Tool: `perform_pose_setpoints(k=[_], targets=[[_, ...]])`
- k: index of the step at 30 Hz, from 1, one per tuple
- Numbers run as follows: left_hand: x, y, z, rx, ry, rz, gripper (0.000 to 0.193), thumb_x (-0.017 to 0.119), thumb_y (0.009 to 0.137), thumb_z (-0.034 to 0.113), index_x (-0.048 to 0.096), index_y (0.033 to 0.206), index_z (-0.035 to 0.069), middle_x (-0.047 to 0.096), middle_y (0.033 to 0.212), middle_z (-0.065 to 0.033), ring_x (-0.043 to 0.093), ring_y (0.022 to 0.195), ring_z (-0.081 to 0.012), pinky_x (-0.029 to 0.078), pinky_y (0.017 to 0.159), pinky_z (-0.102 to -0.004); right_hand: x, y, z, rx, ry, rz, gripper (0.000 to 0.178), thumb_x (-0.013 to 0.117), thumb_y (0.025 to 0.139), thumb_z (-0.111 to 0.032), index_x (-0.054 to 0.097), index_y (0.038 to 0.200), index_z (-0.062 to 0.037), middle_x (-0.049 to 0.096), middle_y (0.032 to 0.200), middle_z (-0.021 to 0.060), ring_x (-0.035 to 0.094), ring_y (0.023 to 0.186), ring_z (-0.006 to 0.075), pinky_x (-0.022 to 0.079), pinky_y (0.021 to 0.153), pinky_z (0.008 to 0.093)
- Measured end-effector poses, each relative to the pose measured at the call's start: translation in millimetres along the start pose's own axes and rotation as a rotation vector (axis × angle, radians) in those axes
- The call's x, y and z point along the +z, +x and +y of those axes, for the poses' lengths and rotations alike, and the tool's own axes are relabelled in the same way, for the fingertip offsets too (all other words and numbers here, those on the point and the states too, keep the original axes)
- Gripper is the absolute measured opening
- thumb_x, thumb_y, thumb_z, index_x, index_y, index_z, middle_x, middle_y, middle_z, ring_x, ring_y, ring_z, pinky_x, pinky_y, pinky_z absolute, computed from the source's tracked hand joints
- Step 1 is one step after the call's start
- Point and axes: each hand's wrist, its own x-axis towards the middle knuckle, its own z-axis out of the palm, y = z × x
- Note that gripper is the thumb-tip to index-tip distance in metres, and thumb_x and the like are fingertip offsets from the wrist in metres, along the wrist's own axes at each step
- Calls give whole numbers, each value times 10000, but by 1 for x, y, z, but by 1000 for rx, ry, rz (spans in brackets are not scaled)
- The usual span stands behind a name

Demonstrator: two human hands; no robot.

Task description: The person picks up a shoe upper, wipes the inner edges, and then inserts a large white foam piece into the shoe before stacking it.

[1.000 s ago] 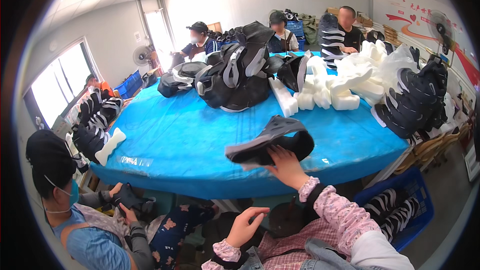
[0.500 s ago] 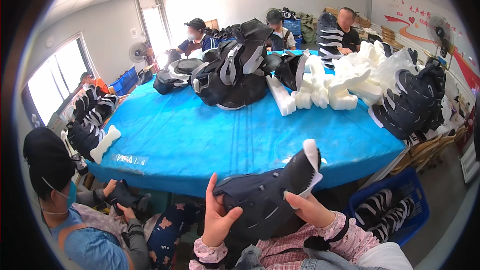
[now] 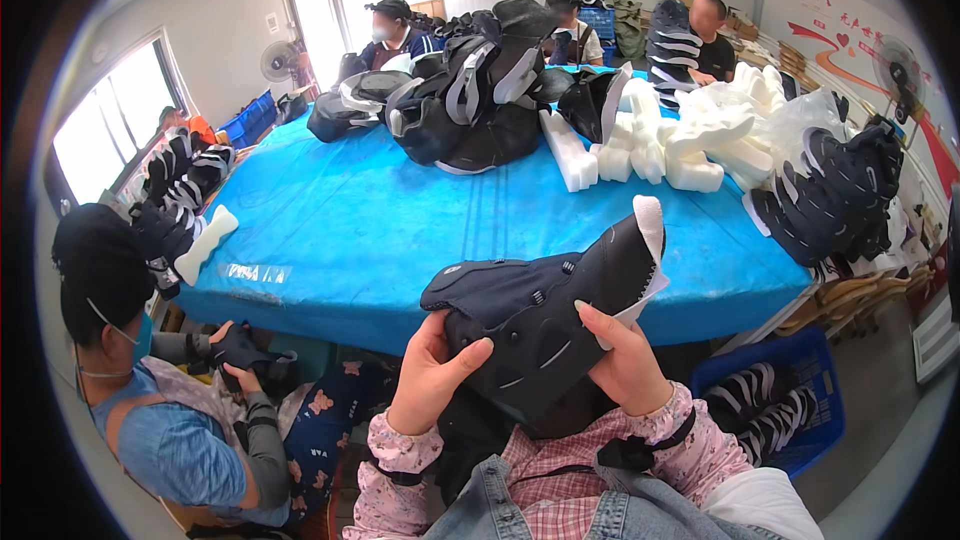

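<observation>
Between my two hands is a dark navy shoe upper (image 3: 535, 340), held in front of my chest at the near edge of the table. A white edge with zigzag stitching shows at its raised right end. My left hand (image 3: 432, 372) grips the lower left side, thumb on the face and fingers behind. On the right, my right hand (image 3: 632, 358) pinches the upper below the white-edged end, its thumb lying on the surface. Fingers behind the material are partly hidden.
A blue-covered table (image 3: 400, 240) bears a heap of black uppers (image 3: 470, 105), white foam shapes (image 3: 690, 140) and stacked uppers (image 3: 825, 200). A blue crate (image 3: 830, 390) with uppers stands at my lower right. Close on my left sits a masked co-worker (image 3: 180, 420) handling a dark upper.
The upper has risen and turned to show more of its side. My left hand's fingers, partly raised before, now close around its edge. The view has shifted slightly.
</observation>
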Motion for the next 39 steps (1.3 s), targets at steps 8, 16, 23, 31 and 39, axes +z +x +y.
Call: perform_pose_setpoints(k=[8,16,23,31,39], targets=[[16,8,-31,445,375,355,391,617,862,12,460,1218,-26,585,1126,-66,559,1010,-134,433,875,-257,21,-30,50,-1076,-1492,31,403,623,859,-95,514,1220,46,587,1128,122,542,1065,304,373,985,442],[7,-18,3,175,38,17,378,623,861,82,502,1191,-58,592,1073,-49,550,977,-109,435,852,-249,24,-21,5,-472,-613,-9,336,666,859,-105,545,1155,-2,595,1089,41,541,1014,151,434,864,288],[28,-18,-1,257,492,274,218,596,900,115,581,1039,-52,612,809,-26,501,703,-56,402,623,-208,20,-21,16,-464,-581,38,256,640,876,-89,546,1092,11,585,978,22,537,888,130,443,796,271],[41,-10,-23,409,681,345,276,550,847,20,559,1113,-54,649,850,-163,609,745,-149,466,618,-292,33,-58,59,-901,-1616,-183,245,616,870,-96,586,1087,14,585,1066,102,551,987,237,427,902,363],[35,7,-24,421,610,275,282,537,867,7,541,1144,-46,659,951,-153,620,836,-181,477,712,-295,22,-54,73,-1070,-1766,-100,297,610,860,-121,597,1125,13,568,1181,125,548,1069,252,410,950,401]])
